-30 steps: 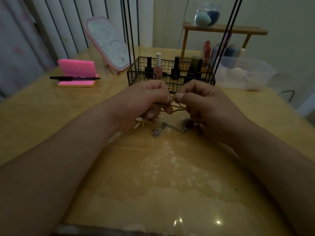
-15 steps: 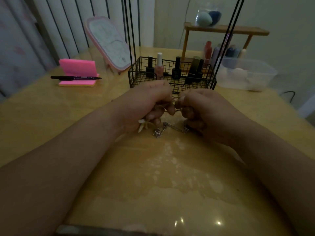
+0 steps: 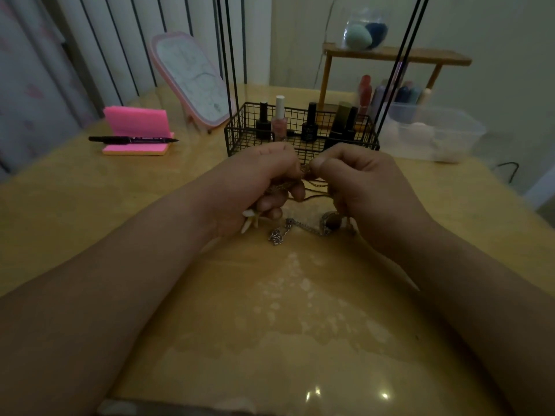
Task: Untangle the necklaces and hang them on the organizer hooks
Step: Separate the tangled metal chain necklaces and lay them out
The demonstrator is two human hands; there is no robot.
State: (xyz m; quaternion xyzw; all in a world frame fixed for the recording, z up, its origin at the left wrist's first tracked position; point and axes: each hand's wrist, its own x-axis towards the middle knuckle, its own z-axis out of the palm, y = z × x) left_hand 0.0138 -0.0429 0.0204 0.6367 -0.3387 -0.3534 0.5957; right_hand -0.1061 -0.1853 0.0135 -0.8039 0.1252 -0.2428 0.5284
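Note:
My left hand (image 3: 264, 181) and my right hand (image 3: 360, 181) meet above the table, both pinching a tangled bunch of thin gold necklaces (image 3: 312, 183) between their fingertips. Strands sag between the two hands. A silver chain (image 3: 288, 231) with a dark round pendant (image 3: 332, 222) trails from the bunch onto the table. A small white flower-shaped charm (image 3: 250, 220) sticks out under my left hand. The black wire organizer (image 3: 300, 132) stands just behind my hands, its thin uprights rising out of view; its hooks are not visible.
Nail polish bottles (image 3: 279, 118) fill the organizer's basket. A pink note holder (image 3: 136, 130) with a black marker (image 3: 132, 140) sits at the left, a pink mirror (image 3: 192, 79) behind it. A clear tub (image 3: 432, 133) and wooden shelf (image 3: 396, 54) stand at the right.
Both hands rose slightly again after dipping toward the table, still working the same knot; the pendant shows again below my right hand.

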